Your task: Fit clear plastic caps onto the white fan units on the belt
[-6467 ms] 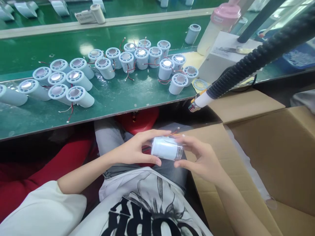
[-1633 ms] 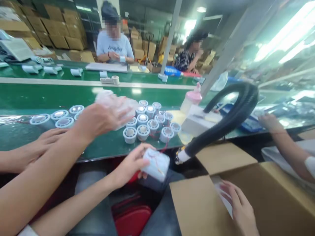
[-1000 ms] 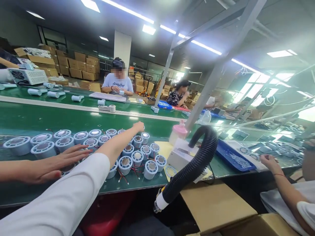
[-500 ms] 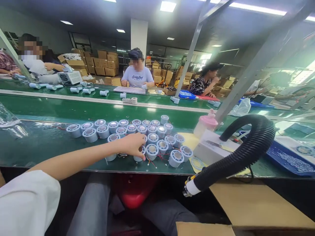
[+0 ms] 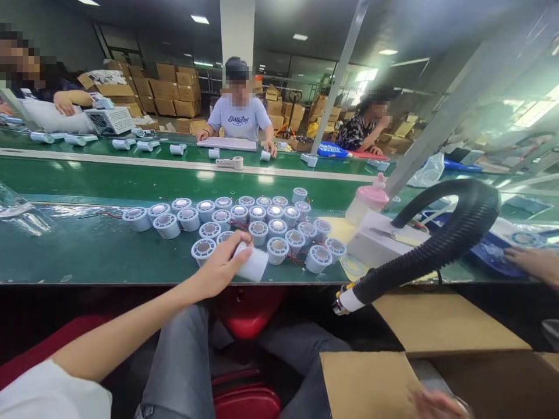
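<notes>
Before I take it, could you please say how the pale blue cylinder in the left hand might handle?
The pale blue cylinder is probably stiff: its wall shows no dent in the left hand. Being round-sided, it may roll if laid down.

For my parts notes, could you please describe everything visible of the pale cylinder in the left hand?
The pale cylinder has a smooth, whitish side that looks plastic. It is tilted, its upper-left end gripped and largely covered by the fingers of the left hand, its other end towards the lower right. It shows at the front of the green bench; whether they touch is unclear.
</notes>
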`<state>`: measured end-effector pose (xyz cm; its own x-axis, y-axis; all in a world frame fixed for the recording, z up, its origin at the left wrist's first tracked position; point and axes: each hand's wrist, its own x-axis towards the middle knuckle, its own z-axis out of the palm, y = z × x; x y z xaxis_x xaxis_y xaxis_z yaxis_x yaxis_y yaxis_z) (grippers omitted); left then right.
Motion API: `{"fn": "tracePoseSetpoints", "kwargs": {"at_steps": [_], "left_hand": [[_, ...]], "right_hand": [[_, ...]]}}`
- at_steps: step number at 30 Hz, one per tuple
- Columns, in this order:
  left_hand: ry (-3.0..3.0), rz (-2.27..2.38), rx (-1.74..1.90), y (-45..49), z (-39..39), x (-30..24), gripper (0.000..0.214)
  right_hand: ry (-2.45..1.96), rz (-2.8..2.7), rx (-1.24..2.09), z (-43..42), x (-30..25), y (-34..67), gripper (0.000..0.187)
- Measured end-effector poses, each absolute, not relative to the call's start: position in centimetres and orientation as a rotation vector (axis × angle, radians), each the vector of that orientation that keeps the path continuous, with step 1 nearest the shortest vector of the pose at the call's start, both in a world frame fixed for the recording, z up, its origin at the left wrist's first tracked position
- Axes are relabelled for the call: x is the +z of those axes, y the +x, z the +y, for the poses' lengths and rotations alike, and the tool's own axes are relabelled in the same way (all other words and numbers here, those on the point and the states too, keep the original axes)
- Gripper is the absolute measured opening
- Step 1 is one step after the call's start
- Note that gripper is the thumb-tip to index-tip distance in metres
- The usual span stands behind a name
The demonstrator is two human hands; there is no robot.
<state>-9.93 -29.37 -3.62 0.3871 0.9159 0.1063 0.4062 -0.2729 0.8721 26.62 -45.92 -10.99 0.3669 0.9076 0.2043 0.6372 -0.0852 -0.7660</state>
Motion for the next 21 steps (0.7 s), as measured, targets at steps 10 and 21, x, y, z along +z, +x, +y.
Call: {"fn": "tracePoseSetpoints", "kwargs": {"at_steps": [10, 21], "left_hand": [[1.455, 0.656, -0.103, -5.4, -35.5, -7.6, 0.032], [1.887, 0.753, 0.463, -5.4, -37.1, -9.5, 0.063]], "right_hand": [[-1.476, -2.255, -0.028, -44.8, -9.2, 13.2, 0.039], [-1.532, -1.708, 0.800, -45.8, -8.6, 13.5, 0.022]]}}
